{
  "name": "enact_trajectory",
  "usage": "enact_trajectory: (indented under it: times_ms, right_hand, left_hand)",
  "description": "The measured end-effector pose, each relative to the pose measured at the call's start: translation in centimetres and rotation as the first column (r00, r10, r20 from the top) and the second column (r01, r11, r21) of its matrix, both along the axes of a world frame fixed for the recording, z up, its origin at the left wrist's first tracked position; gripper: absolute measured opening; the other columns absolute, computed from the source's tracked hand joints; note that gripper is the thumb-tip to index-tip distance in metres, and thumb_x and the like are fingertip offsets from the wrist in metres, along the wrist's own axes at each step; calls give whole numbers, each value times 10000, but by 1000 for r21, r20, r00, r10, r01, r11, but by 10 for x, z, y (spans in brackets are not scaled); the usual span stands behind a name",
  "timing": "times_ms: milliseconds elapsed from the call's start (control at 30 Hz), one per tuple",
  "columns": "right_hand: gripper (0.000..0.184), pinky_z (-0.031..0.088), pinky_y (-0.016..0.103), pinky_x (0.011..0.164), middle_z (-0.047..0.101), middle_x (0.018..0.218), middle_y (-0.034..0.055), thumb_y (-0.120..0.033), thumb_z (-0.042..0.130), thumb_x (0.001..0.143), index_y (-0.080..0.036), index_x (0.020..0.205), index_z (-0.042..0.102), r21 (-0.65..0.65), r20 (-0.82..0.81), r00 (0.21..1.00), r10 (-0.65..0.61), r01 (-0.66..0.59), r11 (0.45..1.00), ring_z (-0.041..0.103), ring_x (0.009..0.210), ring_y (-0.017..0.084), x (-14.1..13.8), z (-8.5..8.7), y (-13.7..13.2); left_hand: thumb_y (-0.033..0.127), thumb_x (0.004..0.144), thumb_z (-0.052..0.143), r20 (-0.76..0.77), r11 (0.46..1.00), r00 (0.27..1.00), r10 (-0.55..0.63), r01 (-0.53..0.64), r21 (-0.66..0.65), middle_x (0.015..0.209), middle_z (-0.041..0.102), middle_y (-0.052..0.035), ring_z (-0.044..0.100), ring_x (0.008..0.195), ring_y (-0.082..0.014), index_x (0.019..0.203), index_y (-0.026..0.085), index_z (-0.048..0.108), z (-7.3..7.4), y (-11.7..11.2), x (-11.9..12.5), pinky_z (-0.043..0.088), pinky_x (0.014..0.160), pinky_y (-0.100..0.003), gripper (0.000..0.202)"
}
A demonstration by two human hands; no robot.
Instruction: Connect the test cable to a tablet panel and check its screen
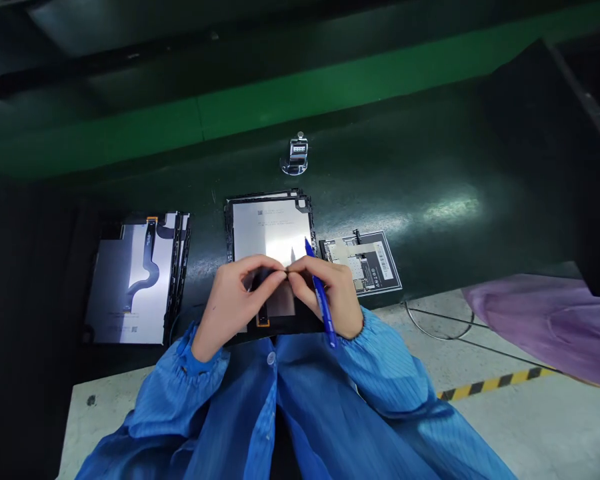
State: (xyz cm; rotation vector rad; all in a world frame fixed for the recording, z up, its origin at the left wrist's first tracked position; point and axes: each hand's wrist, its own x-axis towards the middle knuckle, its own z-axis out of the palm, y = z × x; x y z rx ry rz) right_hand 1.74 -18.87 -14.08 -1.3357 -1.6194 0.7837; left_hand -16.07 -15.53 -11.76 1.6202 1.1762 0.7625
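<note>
Faint grey print runs across the top of the silvery rectangular panel in its black frame (270, 230), too small to read. The flat black circuit board with a white barcode label (363, 261), just right of it, carries lettering that is equally illegible.

The panel lies on the dark green glossy bench (430, 173), directly in front of the person. Both hands meet over its near half. The left hand (235, 297) is curled, thumb and forefinger pinched together on something small at the panel's surface; what it is cannot be made out. The right hand (330, 290) pinches at the same spot, fingertips touching those of the left, while a slim blue plastic pen (321, 297) lies tucked across it, tip pointing away. The hands hide the panel's lower part, where a dark strip with an orange edge (263, 319) shows.

To the left sits a stack of similar silver panels with a winding grey flex cable (137, 280). Beyond, a small chrome tally counter (296, 155) stands on a clear round base. Blue ribbed sleeves (390, 373) have gathered cuffs. A purple cloth (545, 320) lies at the right.
</note>
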Motion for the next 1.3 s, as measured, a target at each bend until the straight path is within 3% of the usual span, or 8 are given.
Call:
enact_trajectory:
  times_ms: [33,133,200,333,500,600,1067,1300]
  right_hand:
    - [94,514,265,605,704,773,6,-287,606,936,-216,957,664,55,87,993,-74,69,996,654,646,148,2,2,-3]
    - [534,592,392,840,665,1296,124,-401,736,862,-241,1334,544,246,195,925,-325,275,930,698,1078,280,7,8,-23]
    - [569,596,402,893,623,1380,124,-418,740,860,-259,1361,521,357,217,937,-275,186,915,672,1165,291,5,8,-40]
    - [397,582,274,638,745,891,25,-507,393,1034,-236,1276,552,236,53,997,55,-66,970,716,702,149,-11,-6,-65]
    - [171,404,209,483,569,607,-60,-364,567,944,-221,851,566,-147,-190,970,-149,122,982,507,490,81,-35,-16,-55]
    - [330,308,203,441,423,499,-95,-371,661,871,-223,669,446,-241,-212,961,-175,122,963,384,431,59,-44,-20,-44]
    - [350,314,207,457,349,478,-86,-224,561,856,-223,590,334,-76,41,987,-154,157,985,389,419,60,-49,-31,-43]
    - [336,371,216,451,441,517,-81,-283,630,868,-231,631,397,-76,-153,933,-324,316,946,440,440,79,-41,-37,-47]
  left_hand:
    - [285,899,661,-27,998,999,38,-36,59,1045,722,-23,653,977,-171,1013,210,716,2,0,-8,488,873,-263,148]
    - [372,948,595,-210,977,959,191,-165,136,1191,681,-42,625,1085,-189,1228,221,641,9,-8,-38,464,919,-280,322]
    - [444,976,526,-413,987,897,161,-156,47,1001,715,-17,655,891,-179,1139,224,667,11,-17,-58,461,771,-274,308]
    - [543,972,452,-654,985,751,-92,-26,-168,599,601,15,540,542,-170,752,213,651,3,-39,-71,322,581,-304,444]
    - [561,893,573,-704,983,704,-91,-50,-177,567,580,15,552,575,-184,677,210,617,-17,-52,-61,287,601,-302,415]
    - [549,888,586,-661,979,747,-78,-70,-194,568,585,23,559,585,-177,676,211,629,-21,-51,-60,294,610,-299,401]
    - [503,909,638,-644,984,764,-46,-78,-163,556,572,38,534,564,-152,652,198,608,-23,-53,-62,264,588,-308,400]
    - [497,902,642,-616,982,787,-33,-88,-166,557,577,40,532,565,-144,646,197,618,-25,-54,-64,274,586,-306,395]
